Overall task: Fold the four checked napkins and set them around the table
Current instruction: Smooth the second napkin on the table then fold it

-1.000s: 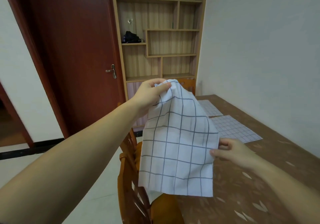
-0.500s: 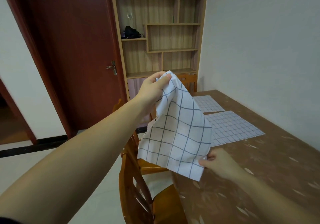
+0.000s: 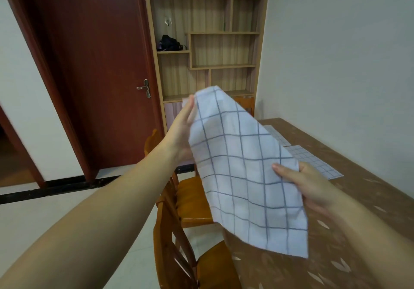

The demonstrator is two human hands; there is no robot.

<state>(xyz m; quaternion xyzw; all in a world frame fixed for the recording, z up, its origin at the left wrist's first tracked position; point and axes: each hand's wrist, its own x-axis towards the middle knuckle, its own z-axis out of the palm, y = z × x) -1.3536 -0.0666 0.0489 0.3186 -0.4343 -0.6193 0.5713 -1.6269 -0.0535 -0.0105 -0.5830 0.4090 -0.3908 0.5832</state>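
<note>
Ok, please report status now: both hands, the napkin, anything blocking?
Left hand and right hand both hold one checked napkin in the air. Two napkins lie flat on the table. Nothing blocking.

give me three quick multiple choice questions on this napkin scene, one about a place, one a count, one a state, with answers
1. Where is the held napkin?
A. flat on the table
B. in the air between both hands, above the table's near edge
C. on the shelf unit

2. How many napkins lie flat on the table?
A. none
B. two
C. five

3. How do the hands hold the cloth?
A. the left hand holds its upper end, the right hand pinches its right edge
B. only the right hand touches it
C. both hands are off it

Answers: 1 B, the cloth hangs between the hands over the table's edge and the chairs. 2 B, a near flat napkin and a far flat napkin show by the wall. 3 A, fingers of each hand are on the cloth.
</note>
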